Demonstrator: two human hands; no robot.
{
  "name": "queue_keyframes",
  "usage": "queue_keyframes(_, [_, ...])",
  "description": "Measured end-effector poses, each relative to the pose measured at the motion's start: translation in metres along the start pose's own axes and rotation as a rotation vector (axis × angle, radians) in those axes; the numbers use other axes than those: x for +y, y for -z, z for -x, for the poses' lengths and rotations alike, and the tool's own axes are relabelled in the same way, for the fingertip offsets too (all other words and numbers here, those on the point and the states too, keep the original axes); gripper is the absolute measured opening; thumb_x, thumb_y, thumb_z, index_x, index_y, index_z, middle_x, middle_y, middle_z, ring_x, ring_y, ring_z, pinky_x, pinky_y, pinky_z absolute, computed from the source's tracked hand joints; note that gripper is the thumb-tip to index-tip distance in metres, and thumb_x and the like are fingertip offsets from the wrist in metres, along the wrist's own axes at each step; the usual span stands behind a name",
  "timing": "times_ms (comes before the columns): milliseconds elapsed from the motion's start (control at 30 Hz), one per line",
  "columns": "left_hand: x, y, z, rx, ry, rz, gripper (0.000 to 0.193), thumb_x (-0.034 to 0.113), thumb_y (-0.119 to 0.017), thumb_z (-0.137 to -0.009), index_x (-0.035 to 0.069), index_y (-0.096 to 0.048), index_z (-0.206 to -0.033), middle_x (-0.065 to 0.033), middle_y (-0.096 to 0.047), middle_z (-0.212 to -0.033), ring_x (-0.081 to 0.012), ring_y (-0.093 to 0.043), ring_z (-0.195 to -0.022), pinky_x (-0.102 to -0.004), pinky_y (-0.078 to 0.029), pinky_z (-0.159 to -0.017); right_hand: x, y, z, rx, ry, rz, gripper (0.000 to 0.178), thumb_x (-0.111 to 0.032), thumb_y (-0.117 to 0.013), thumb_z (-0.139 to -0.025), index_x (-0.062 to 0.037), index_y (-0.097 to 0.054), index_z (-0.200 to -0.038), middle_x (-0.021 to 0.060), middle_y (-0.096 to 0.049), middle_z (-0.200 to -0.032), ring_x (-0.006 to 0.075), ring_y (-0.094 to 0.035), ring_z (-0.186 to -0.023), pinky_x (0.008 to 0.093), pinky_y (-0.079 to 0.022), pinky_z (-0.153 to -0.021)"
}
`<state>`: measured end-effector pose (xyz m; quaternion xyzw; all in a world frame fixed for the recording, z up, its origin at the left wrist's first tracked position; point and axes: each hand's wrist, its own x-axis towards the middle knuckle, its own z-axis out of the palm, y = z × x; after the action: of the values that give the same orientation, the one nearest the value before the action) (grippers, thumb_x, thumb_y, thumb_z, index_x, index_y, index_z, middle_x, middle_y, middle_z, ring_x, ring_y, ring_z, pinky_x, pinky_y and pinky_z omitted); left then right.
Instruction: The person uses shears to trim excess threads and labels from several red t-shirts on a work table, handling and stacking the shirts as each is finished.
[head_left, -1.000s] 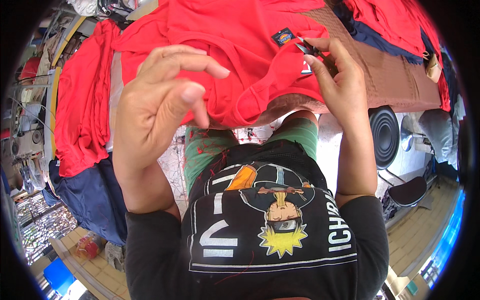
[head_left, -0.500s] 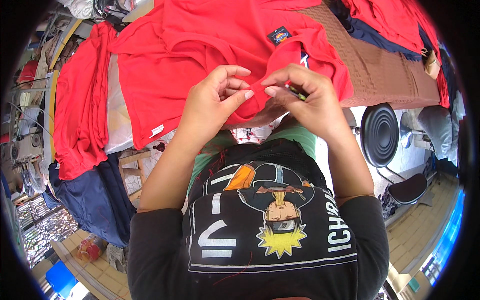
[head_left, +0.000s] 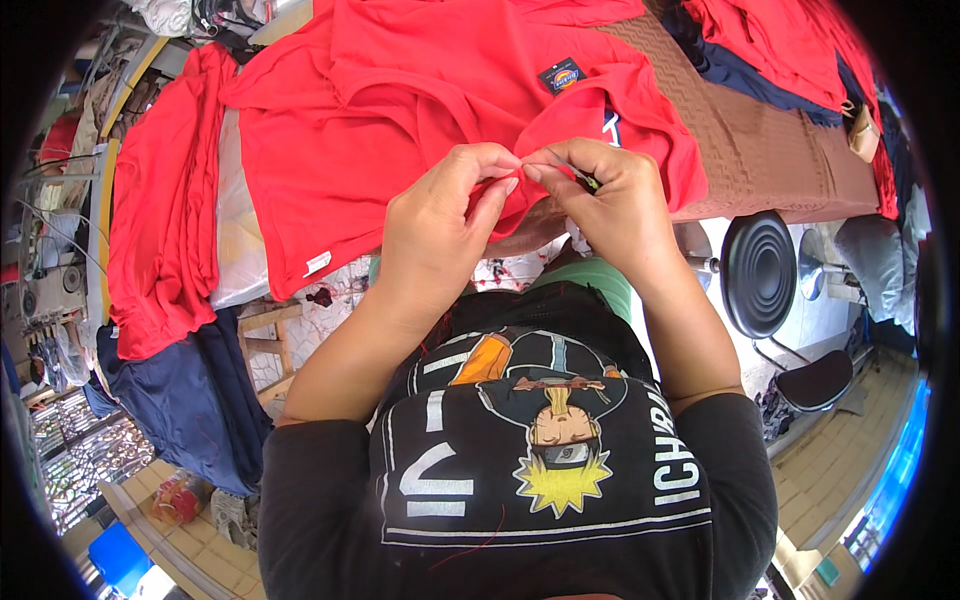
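A red garment (head_left: 400,60) with a dark sewn label (head_left: 561,76) lies spread over the table, its near edge raised toward me. My left hand (head_left: 447,203) is closed, thumb and forefinger pinching the red cloth at that edge. Fingertip to fingertip with it, my right hand (head_left: 608,192) pinches at the same spot. Something small, dark and yellow-green (head_left: 592,184) shows within the right hand; most of it is hidden by the fingers, so its kind cannot be made out. A white tag (head_left: 317,263) sits near the garment's lower left corner.
More red cloth (head_left: 165,200) and a navy cloth (head_left: 190,400) hang at the left. A brown cover (head_left: 770,150) drapes the table's right side, with red and navy garments (head_left: 780,60) beyond. A black round stool (head_left: 760,272) stands right, near a wooden bench (head_left: 850,470).
My hands have come together; the gap between their fingertips has closed. The left fingers have curled into a tighter pinch, and the thing in my right hand is now more hidden.
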<state>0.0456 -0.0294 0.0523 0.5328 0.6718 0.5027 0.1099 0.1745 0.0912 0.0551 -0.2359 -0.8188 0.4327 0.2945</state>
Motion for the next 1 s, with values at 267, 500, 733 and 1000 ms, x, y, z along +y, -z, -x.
queue_keyframes(267, [-0.009, -0.006, -0.008, 0.040, 0.215, 0.290, 0.023, -0.001, -0.068, -0.084, 0.001, -0.058, -0.105, -0.0081, -0.068, -0.095, -0.0135, -0.067, -0.086, -0.0266, -0.053, -0.077, -0.008, 0.003, -0.004, -0.006, 0.219, 0.199, 0.018, -0.006, -0.074, -0.071, -0.0032, -0.062, -0.084, 0.0105, -0.064, -0.076, 0.0243, -0.065, -0.066, 0.0316, -0.051, -0.060])
queue_keyframes(500, [-0.012, 0.010, -0.013, -0.074, 0.449, 0.634, 0.029, -0.001, -0.068, -0.086, 0.000, -0.057, -0.112, -0.0054, -0.065, -0.099, -0.0092, -0.061, -0.094, -0.0222, -0.049, -0.086, -0.017, 0.032, -0.006, -0.143, -0.081, -0.205, 0.021, -0.016, -0.077, -0.080, -0.0007, -0.064, -0.087, 0.0023, -0.063, -0.074, 0.0048, -0.056, -0.071, 0.0235, -0.047, -0.064])
queue_keyframes(733, [-0.013, 0.012, -0.012, -0.104, 0.412, 0.682, 0.026, 0.004, -0.067, -0.088, -0.001, -0.058, -0.112, -0.0090, -0.067, -0.098, -0.0100, -0.063, -0.090, -0.0232, -0.051, -0.082, -0.012, 0.035, -0.006, -0.121, 0.287, 0.183, 0.030, -0.014, -0.071, -0.080, -0.0060, -0.062, -0.107, 0.0095, -0.064, -0.097, 0.0270, -0.065, -0.087, 0.0312, -0.049, -0.070])
queue_keyframes(1000, [-0.008, 0.018, -0.013, -0.158, 0.493, 0.747, 0.029, 0.003, -0.067, -0.088, -0.001, -0.058, -0.115, -0.0061, -0.066, -0.100, -0.0090, -0.062, -0.094, -0.0216, -0.048, -0.086, -0.011, 0.036, -0.011, -0.136, 0.468, 0.430, 0.025, -0.014, -0.070, -0.077, -0.0110, -0.067, -0.102, 0.0051, -0.062, -0.093, 0.0232, -0.061, -0.091, 0.0383, -0.039, -0.086])
